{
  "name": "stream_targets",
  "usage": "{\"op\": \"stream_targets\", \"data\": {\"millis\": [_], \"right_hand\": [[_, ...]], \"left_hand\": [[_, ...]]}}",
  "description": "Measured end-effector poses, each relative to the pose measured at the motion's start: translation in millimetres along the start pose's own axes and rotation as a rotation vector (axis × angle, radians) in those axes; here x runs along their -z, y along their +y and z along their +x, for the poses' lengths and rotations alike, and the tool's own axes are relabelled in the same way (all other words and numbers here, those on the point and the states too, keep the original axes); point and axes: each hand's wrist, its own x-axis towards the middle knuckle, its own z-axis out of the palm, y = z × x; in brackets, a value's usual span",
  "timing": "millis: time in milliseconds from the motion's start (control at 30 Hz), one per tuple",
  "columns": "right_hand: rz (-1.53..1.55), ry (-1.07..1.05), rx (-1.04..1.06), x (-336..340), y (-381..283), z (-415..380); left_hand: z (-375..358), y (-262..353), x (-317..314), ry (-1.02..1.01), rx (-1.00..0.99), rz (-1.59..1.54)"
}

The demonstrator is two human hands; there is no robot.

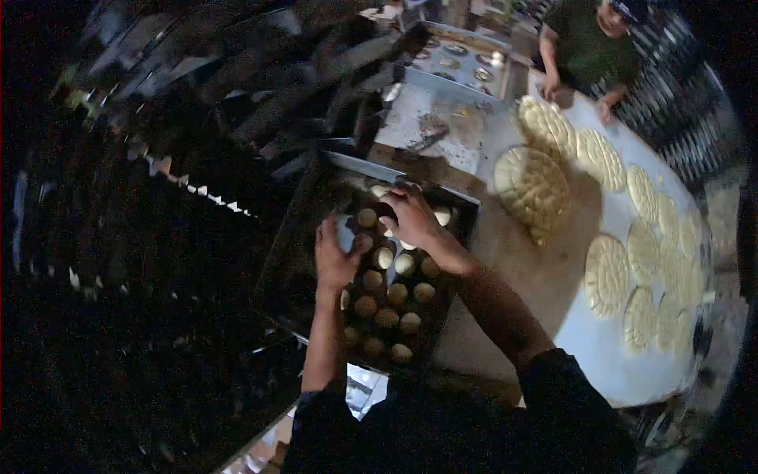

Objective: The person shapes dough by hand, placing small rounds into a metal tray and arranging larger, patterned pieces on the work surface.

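A dark rectangular tray (463, 207) lies in front of me, holding many small round dough balls (386, 317), some pale and some in shadow. My left hand (338, 257) is over the tray's left side, thumb and fingers spread apart. A pale grey patch shows between them; I cannot make out what it is. Over the upper part of the tray, my right hand (412, 217) arches its fingers downward, thumb apart from them. Its fingertips are beside a pale dough ball (379, 191). What lies under that palm is hidden.
On the right, a table (632, 378) bears several flat, scored dough pieces (606, 276) and a larger dough mound (530, 188). Another person (592, 47) stands behind it. A second tray (454, 80) with round items sits farther back. My left side is dark and blurred.
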Motion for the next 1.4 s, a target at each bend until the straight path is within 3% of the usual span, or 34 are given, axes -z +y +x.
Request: {"op": "stream_targets", "data": {"millis": [100, 133, 233, 267, 300, 367, 433, 500, 533, 567, 633, 667, 733, 833, 867, 933, 1033, 1100, 1200, 1300, 1367, 1400], "right_hand": [[0.091, 0.210, -0.094, 49.5, 26.2, -73.0], [0.058, 0.244, -0.242, 55.9, 68.1, -111.4], [-0.322, 0.620, -0.810, 135.9, 110.1, -189.6], [-0.222, 0.655, -0.860, 138.9, 119.2, -204.2], [-0.122, 0.690, -0.904, 136.4, 130.4, -215.8], [0.034, 0.600, -0.870, 121.8, 158.1, -243.7], [0.224, 0.370, -0.809, 133.4, 171.8, -253.3], [0.506, 0.143, -0.844, 182.6, 152.1, -258.5], [0.489, 0.233, -0.800, 206.4, 142.9, -272.3], [0.465, 0.332, -0.755, 224.9, 140.7, -292.3], [0.394, 0.258, -0.534, 237.9, 150.9, -349.6], [0.213, 0.265, -0.491, 243.7, 141.1, -382.2], [0.073, 0.293, -0.529, 266.0, 104.5, -436.5], [-0.092, 0.151, -0.458, 256.8, 78.4, -527.6], [-0.023, 0.192, -0.536, 253.7, 67.2, -546.8], [0.107, 0.264, -0.688, 252.8, 51.3, -575.1], [-0.176, 0.418, -0.704, 238.1, 57.9, -579.3], [-0.128, 0.602, -0.782, 241.8, 62.9, -563.2], [-0.210, 0.791, -0.726, 228.1, 74.8, -558.2], [-0.150, 0.794, -0.731, 244.4, 65.5, -547.9], [-0.072, 0.771, -0.850, 253.4, 47.2, -537.4], [-0.051, 0.773, -0.937, 254.0, 38.5, -531.8]], "left_hand": [[-21.1, 9.3, 5.5, -0.071, 0.010, -0.064], [-23.1, 47.1, 11.2, -0.097, 0.078, -0.079], [-25.3, 102.2, -22.8, -0.136, -0.141, -0.137], [-26.6, 132.3, -42.6, -0.145, -0.075, -0.260], [-21.6, 163.0, -56.2, -0.199, -0.210, -0.249], [-19.6, 205.4, -102.7, -0.309, -0.255, -0.324], [-26.5, 195.3, -171.5, -0.447, -0.154, -0.496], [-35.2, 195.5, -217.2, -0.620, 0.035, -0.513], [-38.3, 200.6, -230.0, -0.727, 0.163, -0.439], [-47.4, 200.5, -251.0, -0.683, 0.181, -0.409], [-70.8, 189.9, -296.4, -0.602, 0.227, -0.367], [-62.5, 190.9, -312.7, -0.558, 0.290, -0.283], [-31.7, 195.1, -350.4, -0.456, 0.422, -0.119], [22.3, 195.0, -413.7, -0.343, 0.642, -0.337], [37.1, 203.7, -424.3, -0.318, 0.672, -0.353], [53.1, 210.6, -431.9, -0.286, 0.703, -0.373], [55.3, 214.9, -431.6, -0.250, 0.714, -0.399], [44.9, 216.2, -424.2, -0.198, 0.687, -0.421], [-11.5, 211.7, -394.4, 0.005, 0.569, -0.489], [-86.5, 200.9, -356.5, 0.203, 0.405, -0.615], [-135.1, 184.7, -331.3, 0.238, 0.287, -0.785], [-153.0, 162.6, -310.7, -0.018, 0.403, -1.073]]}}
